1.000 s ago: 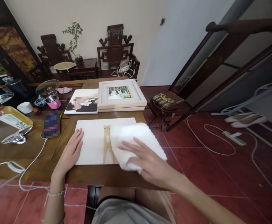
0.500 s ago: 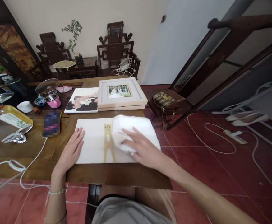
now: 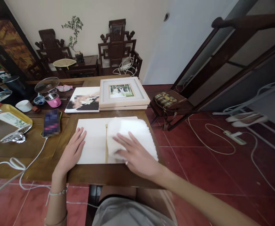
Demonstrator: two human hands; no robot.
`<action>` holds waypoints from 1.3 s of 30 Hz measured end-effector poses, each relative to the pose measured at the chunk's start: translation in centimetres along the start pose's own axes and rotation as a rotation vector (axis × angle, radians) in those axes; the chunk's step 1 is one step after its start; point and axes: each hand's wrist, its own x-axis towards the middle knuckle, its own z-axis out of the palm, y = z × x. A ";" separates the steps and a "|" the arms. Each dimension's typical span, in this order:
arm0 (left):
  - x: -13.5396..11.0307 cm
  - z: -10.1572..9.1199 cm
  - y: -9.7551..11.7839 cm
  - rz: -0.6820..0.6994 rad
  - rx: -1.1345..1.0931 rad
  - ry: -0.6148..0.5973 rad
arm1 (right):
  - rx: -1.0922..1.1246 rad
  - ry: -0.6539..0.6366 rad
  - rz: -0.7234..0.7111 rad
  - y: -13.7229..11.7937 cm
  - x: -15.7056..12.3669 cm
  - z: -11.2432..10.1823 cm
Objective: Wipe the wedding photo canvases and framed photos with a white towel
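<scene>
A white board (image 3: 92, 141) lies flat on the wooden table, with a tan, narrow-topped strip (image 3: 106, 144) on its surface, mostly hidden. Over the strip and the board's right part spreads a fluffy white cloth (image 3: 144, 133) with a scalloped edge. My right hand (image 3: 137, 153) lies on top of this cloth, fingers stretched and spread, a little blurred by motion. At the board's left edge, my left hand (image 3: 74, 146) rests flat with its fingers extended, touching the board.
Stacked picture frames (image 3: 124, 102) and a photo panel (image 3: 83, 100) lie behind the board. To the left are a phone (image 3: 51, 123) on a cable, a silver hair claw (image 3: 17, 133), an oil bottle (image 3: 11, 114) and a pink mug (image 3: 53, 100). A plaid bag (image 3: 165, 99) sits on a chair at right.
My right hand and the white cloth have slid left across the board, covering most of the tan strip that showed before. The left hand stays in place.
</scene>
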 end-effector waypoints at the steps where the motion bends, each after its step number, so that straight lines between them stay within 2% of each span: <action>1: 0.0 0.0 0.0 0.000 0.004 -0.001 | -0.005 0.012 -0.048 -0.7 -0.7 0.2; 4: 0.0 0.0 0.2 0.001 0.011 0.000 | -0.001 0.035 -0.202 -2.0 -2.2 0.6; 7: 0.0 0.0 0.1 0.000 0.013 -0.002 | 0.068 -0.048 -0.276 -2.0 -2.1 0.0; 10: 0.0 0.0 0.0 -0.001 0.012 -0.006 | 0.128 -0.178 -0.211 -0.8 -0.4 -1.1; 12: 0.0 0.0 -0.1 -0.005 0.008 -0.009 | 0.132 -0.217 -0.151 0.4 1.4 -1.6; 17: 0.0 0.0 -0.2 -0.005 0.005 -0.012 | 0.121 -0.138 -0.070 4.1 6.1 -0.8; 20: 0.0 0.0 -0.2 -0.013 0.013 -0.001 | 0.084 -0.102 -0.028 4.9 7.8 0.0; 24: 0.1 0.1 -0.2 -0.016 0.017 0.009 | 0.020 -0.158 -0.026 3.0 7.3 0.4; 29: 0.2 0.2 -0.3 0.006 0.029 0.012 | 0.028 -0.184 -0.108 -2.1 3.5 0.1; 32: 0.2 0.2 -0.4 0.021 0.027 0.002 | 0.088 -0.212 -0.203 -4.2 1.4 -0.5; 35: 0.2 0.2 -0.5 0.030 0.033 -0.003 | 0.125 -0.261 -0.273 -4.8 0.9 -1.1; 39: 0.2 0.2 -0.6 0.035 0.049 -0.006 | 0.118 -0.281 -0.227 -3.0 3.2 -0.8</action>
